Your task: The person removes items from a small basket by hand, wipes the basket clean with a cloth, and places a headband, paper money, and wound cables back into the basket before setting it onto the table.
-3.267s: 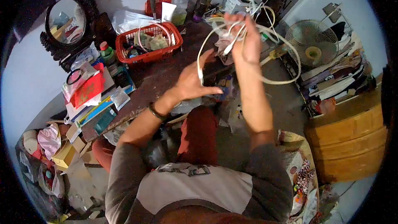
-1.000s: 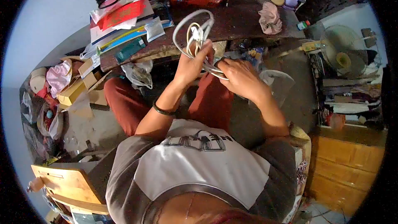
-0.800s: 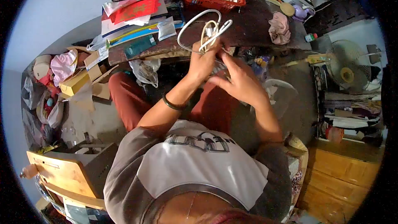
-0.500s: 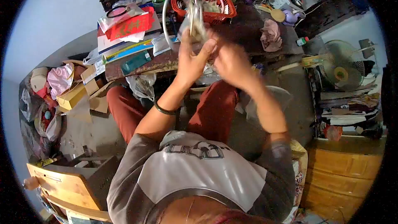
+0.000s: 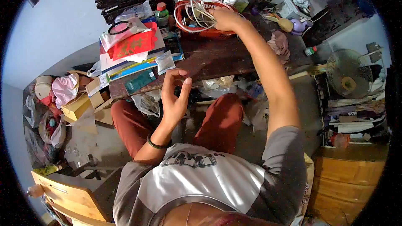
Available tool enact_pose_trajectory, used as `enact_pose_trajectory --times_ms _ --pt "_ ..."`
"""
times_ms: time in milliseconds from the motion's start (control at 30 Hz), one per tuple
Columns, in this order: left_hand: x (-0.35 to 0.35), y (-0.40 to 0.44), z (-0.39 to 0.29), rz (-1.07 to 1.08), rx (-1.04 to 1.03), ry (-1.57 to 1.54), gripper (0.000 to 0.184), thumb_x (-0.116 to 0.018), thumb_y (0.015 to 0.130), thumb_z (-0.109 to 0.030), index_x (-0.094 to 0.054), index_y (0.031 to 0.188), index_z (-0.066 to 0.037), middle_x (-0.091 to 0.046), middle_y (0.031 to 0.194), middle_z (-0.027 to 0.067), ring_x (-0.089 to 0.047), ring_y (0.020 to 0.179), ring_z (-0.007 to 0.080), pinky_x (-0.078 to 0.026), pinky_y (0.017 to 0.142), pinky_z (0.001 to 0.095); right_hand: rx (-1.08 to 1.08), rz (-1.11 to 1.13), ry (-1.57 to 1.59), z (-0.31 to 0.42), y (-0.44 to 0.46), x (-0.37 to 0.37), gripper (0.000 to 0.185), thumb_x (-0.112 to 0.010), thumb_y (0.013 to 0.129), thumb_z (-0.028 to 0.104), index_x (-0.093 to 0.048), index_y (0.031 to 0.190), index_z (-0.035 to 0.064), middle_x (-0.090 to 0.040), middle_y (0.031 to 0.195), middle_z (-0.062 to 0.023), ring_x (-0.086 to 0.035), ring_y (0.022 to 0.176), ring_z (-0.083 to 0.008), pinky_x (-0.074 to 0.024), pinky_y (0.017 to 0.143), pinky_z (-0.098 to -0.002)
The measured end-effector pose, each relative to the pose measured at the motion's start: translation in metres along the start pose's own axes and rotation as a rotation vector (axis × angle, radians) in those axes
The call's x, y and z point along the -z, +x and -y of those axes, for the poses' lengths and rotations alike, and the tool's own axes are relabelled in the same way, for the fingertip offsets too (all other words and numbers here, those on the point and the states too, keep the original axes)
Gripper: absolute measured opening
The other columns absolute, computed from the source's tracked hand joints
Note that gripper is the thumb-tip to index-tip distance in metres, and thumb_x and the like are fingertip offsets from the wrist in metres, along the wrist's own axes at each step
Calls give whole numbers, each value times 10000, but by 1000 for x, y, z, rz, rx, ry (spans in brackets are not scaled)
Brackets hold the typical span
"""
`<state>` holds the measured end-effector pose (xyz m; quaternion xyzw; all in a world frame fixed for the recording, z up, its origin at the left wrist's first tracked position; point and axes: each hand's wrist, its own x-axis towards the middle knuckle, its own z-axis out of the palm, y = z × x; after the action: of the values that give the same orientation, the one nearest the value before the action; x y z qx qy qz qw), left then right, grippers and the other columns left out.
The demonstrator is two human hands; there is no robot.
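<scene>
My right hand point(image 5: 226, 19) reaches over the red plastic basket point(image 5: 224, 36) at the back of the table. Its fingers are closed on a bundle of white cable point(image 5: 193, 13), whose loops spread across the basket's rim. The fingertips are partly hidden behind the hand and the loops. In front of the table edge, my left hand point(image 5: 174, 96) is raised with nothing in it, its thumb and curled fingers apart. A dark bracelet circles that wrist.
Papers with a red sheet point(image 5: 133, 45) lie stacked on the table's left, beside a red-capped bottle point(image 5: 161, 13). A crumpled pinkish cloth point(image 5: 279, 46) is at the right. A fan point(image 5: 349, 74) stands further right, with wooden drawers point(image 5: 349, 180) below.
My hands have parted. The right one has carried the cable bundle forward to the basket, while the left has let go and drawn back toward my lap.
</scene>
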<state>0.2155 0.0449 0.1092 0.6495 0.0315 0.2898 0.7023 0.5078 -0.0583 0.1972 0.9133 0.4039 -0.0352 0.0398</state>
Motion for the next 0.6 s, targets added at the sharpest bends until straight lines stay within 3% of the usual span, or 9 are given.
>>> enact_pose_trajectory --times_ms 33,67,167,267,300,433,533,567,600 --pt "1 1 -2 0 -3 13 182 -616 899 -122 -544 1035 -24 -538 998 34 -516 844 116 -425 743 253 36 39 71 -8 3 1 479 -617 758 130 -554 1232 95 -624 1130 -204 -602 1052 -353 -482 912 -427" --pt "1 1 -3 3 -3 24 180 -617 898 -121 -547 1032 -23 -540 994 37 -517 834 118 -424 736 252 116 -142 180 -25 9 -15 553 -689 700 144 -547 1227 51 -612 1155 -213 -593 1082 -331 -478 920 -396" --pt "-2 4 -5 -3 13 39 161 -616 890 -105 -556 1014 -21 -545 969 45 -517 812 122 -426 730 254 237 -262 511 -34 0 -3 515 -732 717 195 -582 1185 40 -624 1128 -206 -612 1046 -295 -479 883 -393" --pt "-8 5 -9 21 -56 106 138 -615 881 -85 -560 988 -17 -545 941 44 -515 796 116 -425 724 247 32 -105 408 -31 -2 12 383 -744 763 142 -622 1105 23 -616 1160 -144 -597 1057 -266 -473 877 -393" --pt "-9 4 -9 35 -52 96 131 -614 877 -77 -561 980 -15 -545 928 45 -515 792 117 -426 723 247 110 -225 165 -24 -3 7 222 -716 781 124 -664 972 23 -638 1042 -134 -608 983 -294 -478 810 -406" --pt "-12 2 -11 83 -42 85 114 -612 868 -54 -561 959 -8 -545 887 48 -516 771 121 -431 712 248 90 -213 158 -19 -1 -17 354 -734 746 154 -605 1044 12 -586 1077 -149 -560 1034 -333 -443 904 -414" --pt "-12 0 -10 93 -45 93 106 -609 867 -45 -560 952 -7 -547 874 49 -519 758 129 -436 703 253 164 -625 210 -19 -8 -3 283 -743 685 198 -667 926 71 -629 1005 -141 -568 1013 -344 -454 876 -448" --pt "-12 -1 -8 96 -47 93 103 -608 866 -43 -560 950 -7 -547 871 50 -520 755 131 -437 701 255 104 -585 -60 -16 -22 12 429 -769 717 218 -612 1087 68 -566 1115 -115 -493 1136 -310 -411 960 -403" --pt "-12 -1 -6 100 -58 95 100 -606 870 -45 -560 950 -7 -546 872 46 -523 765 130 -437 708 250 4 -535 -184 -4 -33 28 472 -773 718 258 -599 1119 80 -566 1117 -105 -492 1143 -288 -409 966 -414"
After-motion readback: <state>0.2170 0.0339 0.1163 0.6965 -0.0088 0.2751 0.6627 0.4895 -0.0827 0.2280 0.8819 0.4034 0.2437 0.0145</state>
